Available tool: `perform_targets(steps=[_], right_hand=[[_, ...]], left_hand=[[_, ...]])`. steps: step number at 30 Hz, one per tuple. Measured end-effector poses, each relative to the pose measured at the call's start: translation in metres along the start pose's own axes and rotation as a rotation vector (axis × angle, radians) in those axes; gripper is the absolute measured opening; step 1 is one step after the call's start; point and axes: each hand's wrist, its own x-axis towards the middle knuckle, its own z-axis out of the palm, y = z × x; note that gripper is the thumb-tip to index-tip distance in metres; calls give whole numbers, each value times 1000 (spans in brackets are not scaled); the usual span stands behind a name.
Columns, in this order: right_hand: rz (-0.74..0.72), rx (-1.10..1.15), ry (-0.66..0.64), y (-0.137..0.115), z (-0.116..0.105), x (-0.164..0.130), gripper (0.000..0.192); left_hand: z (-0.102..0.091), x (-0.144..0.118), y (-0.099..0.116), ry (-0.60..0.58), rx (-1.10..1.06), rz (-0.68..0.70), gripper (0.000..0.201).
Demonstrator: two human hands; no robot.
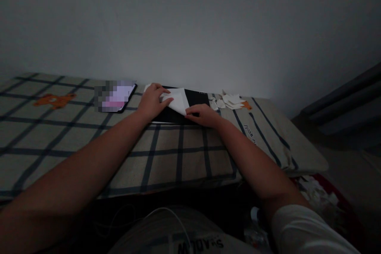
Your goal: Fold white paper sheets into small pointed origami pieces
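A folded sheet of white paper (177, 99) lies at an angle on a flat black board (198, 97) with a white lower edge. My left hand (151, 101) holds the paper's left part against the board, its thumb and index finger reaching over the top. At the paper's lower right corner, my right hand (204, 114) pinches the edge between thumb and curled fingers. The undersides of both hands are hidden.
A tablet or phone (119, 97) with a lit, partly pixelated screen lies at left. Torn paper pieces (231, 101) lie right of the board. A checked cloth (166, 151) covers the table. Below right are a plastic bottle (255, 230) and a red bin (351, 202) with crumpled paper.
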Motion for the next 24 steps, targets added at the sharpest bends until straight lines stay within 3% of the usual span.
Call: perform_targets(steps=[6,12,16,20,24], right_hand=[[-37,61,16,0,1,1,22],[6,129,-49,-4,-3,0,28],[21,255,-49,-4,-2,-2,26],[83,289,30,0,1,-1,26],[148,169,175,9,2,1,28]], left_hand=[[4,-2,9,-171,-15,22,24],[10,-4,5,-145,-24,173,38],[10,-5,3,-161,35,174,42],[9,-5,3,-219,54,171,44],[10,-4,2,-278,61,192,46]])
